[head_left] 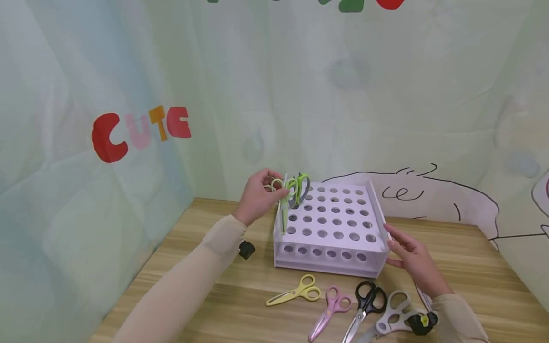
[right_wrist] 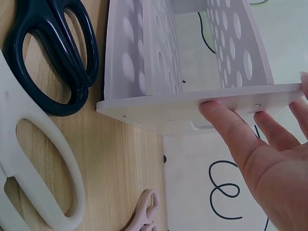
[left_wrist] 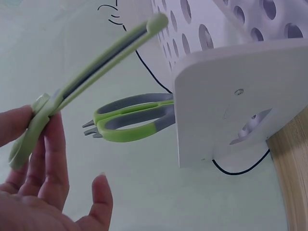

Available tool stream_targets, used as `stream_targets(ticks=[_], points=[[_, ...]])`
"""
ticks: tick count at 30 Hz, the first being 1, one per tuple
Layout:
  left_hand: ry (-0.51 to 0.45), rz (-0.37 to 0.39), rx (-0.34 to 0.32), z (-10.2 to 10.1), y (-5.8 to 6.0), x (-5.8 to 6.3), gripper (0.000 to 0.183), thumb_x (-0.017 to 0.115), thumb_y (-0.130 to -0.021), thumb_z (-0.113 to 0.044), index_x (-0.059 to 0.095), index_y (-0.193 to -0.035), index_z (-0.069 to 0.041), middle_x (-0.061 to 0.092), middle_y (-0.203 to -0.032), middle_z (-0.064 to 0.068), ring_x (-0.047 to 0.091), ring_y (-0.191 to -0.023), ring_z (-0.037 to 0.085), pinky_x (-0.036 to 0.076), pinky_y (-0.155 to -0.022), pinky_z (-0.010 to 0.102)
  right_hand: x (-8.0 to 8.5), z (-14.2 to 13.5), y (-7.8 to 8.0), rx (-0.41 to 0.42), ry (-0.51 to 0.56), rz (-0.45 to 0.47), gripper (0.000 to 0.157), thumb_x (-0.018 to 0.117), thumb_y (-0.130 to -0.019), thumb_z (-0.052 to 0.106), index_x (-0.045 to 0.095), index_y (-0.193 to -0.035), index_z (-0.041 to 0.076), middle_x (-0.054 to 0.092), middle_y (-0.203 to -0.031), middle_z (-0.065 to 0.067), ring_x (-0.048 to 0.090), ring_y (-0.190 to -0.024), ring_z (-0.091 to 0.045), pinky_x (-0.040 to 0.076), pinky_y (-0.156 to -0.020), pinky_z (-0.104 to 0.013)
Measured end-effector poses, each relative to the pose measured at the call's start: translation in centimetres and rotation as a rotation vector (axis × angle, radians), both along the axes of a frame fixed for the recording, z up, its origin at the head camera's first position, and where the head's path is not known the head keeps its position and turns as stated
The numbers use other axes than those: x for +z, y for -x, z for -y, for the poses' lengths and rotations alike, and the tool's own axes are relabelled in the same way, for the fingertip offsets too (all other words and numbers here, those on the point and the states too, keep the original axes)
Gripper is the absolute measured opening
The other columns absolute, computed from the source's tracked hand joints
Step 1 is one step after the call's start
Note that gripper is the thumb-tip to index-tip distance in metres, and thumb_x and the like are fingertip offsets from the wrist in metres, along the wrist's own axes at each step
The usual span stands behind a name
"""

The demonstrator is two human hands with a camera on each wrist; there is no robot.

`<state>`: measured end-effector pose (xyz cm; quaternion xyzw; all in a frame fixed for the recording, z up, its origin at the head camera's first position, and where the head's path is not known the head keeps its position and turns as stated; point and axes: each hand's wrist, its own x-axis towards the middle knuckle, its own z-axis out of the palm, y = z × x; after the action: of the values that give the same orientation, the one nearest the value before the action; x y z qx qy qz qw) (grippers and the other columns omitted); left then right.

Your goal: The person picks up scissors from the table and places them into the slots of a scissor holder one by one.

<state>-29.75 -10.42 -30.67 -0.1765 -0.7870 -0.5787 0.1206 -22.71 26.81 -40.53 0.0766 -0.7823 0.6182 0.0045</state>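
Note:
My left hand [head_left: 257,195] pinches a pair of light green scissors [head_left: 285,214] by the handles, blades pointing down at the left front of a white rack [head_left: 315,241] with rows of round holes. In the left wrist view, finger and thumb hold the scissors [left_wrist: 72,91] beside the rack's side panel [left_wrist: 216,96]. A second pair, green and grey scissors [head_left: 303,188], stands in the rack's back left with its handles up. My right hand [head_left: 416,262] rests on the rack's right side panel [head_left: 379,214], its extended fingers [right_wrist: 231,130] touching the outer face.
In front of the rack lie yellow scissors [head_left: 296,293], pink scissors [head_left: 329,312], black-handled scissors [head_left: 364,305] and white-handled scissors [head_left: 392,314]. Another pale pink handle [right_wrist: 144,211] shows on the wooden table [right_wrist: 115,168]. A printed curtain [head_left: 257,95] hangs behind.

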Motion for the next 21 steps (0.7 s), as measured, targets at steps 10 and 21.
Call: stream_targets(ticks=[10,21], points=[[-0.044,-0.049,0.060,-0.7,1.5,-0.7,0.026,0.077,-0.084,-0.002,0.061,-0.104,0.001,0.065,-0.092,0.011,0.058,-0.077,0.022,0.050,-0.068,0.028,-0.1,0.0,0.1,-0.003,0.015,0.018,0.056,0.049,-0.106,0.024,0.029,-0.154,0.003,0.020,-0.159,-0.024,0.057,-0.102,0.004,0.055,-0.086,-0.032],[-0.014,-0.094,0.119,-1.9,1.8,-2.1,0.020,0.077,-0.085,-0.004,0.061,-0.097,-0.004,0.068,-0.093,0.008,0.057,-0.075,0.020,0.049,-0.066,0.028,0.1,0.2,-0.2,-0.011,0.034,0.036,0.056,0.049,-0.106,0.024,0.029,-0.153,0.003,0.020,-0.159,-0.024,0.057,-0.102,0.003,0.055,-0.086,-0.032]])
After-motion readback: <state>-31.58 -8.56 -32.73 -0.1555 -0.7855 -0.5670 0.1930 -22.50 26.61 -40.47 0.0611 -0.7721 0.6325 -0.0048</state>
